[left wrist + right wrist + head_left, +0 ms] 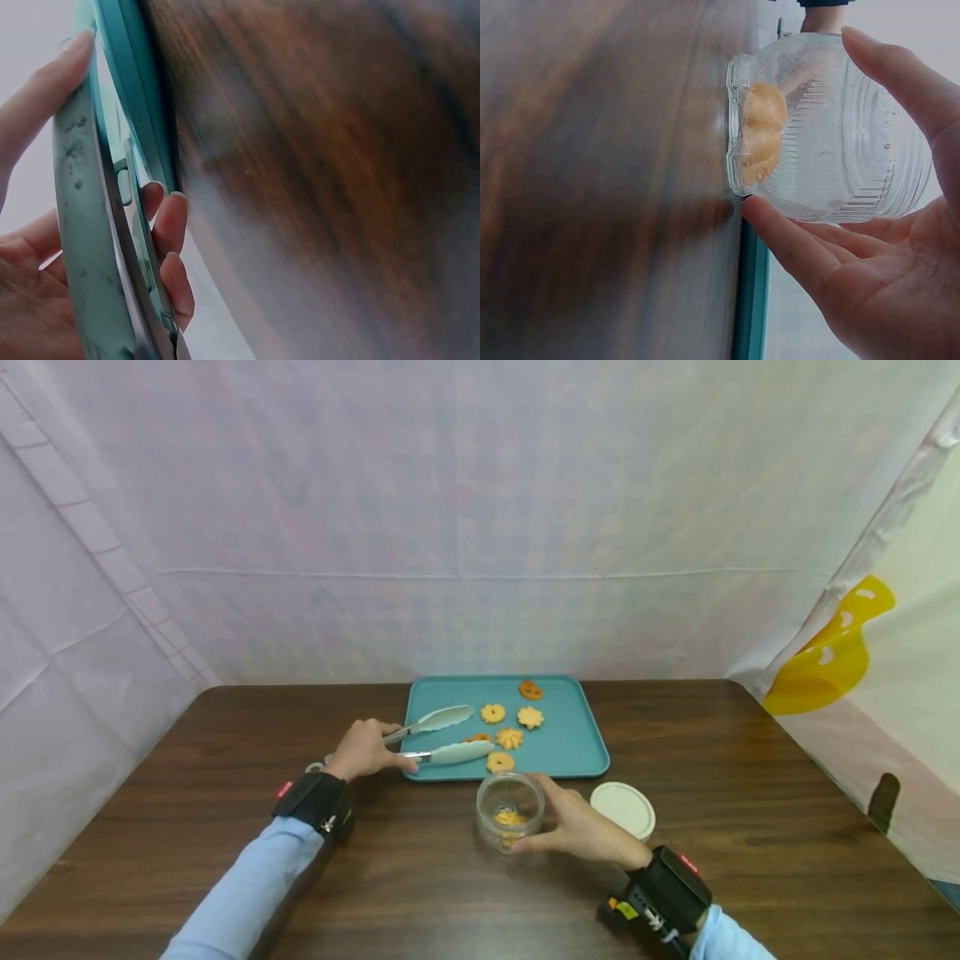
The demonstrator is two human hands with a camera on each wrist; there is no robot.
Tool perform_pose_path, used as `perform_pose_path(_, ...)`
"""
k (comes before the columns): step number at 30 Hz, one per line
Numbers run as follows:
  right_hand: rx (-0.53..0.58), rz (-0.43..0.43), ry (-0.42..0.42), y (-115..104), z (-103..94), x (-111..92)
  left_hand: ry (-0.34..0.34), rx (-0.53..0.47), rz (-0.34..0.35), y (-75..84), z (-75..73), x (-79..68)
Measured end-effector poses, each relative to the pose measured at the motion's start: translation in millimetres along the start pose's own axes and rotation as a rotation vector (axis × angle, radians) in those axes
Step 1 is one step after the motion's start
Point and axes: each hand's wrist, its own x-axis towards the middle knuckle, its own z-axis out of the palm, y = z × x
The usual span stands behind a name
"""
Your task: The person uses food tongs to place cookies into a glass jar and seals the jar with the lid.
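Observation:
In the head view my left hand [363,750] grips a pair of tongs [456,753] with pale green tips. Their two arms are spread apart over the blue-green tray [577,735]. Thumb and fingers lie on opposite sides of the tongs' handles [86,225] in the left wrist view. My right hand [581,828] holds a clear glass jar [510,797] by its side, in front of the tray. A cookie [762,139] lies at the jar's bottom. On the tray are several cookies [509,739], one partly hidden by the tongs, and a pretzel-shaped one [531,690].
A round white lid [624,808] lies on the brown wooden table [420,893], just beyond my right hand. White cloth [465,510] hangs behind the table's far edge. At the right side hangs a yellow shape [825,664].

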Motion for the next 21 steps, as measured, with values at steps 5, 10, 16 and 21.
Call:
perform_pose_path(5, 0.013, 0.010, -0.006, -0.3, -0.5, -0.4, 0.010, 0.011, 0.018, 0.6, 0.3, 0.9)
perform_pose_path(10, 0.021, 0.012, -0.004, -0.6, -0.8, -0.3, 0.020, 0.003, 0.016, 0.6, 1.6, 0.9)
perform_pose_path(16, 0.022, 0.010, 0.000, -11.7, -1.5, -1.7, 0.050, 0.004, 0.025, 2.0, 1.9, -0.4)
perform_pose_path(21, 0.044, 0.013, -0.009, -30.7, -5.0, -3.7, 0.070, 0.017, 0.029, 3.9, 1.1, -1.6)
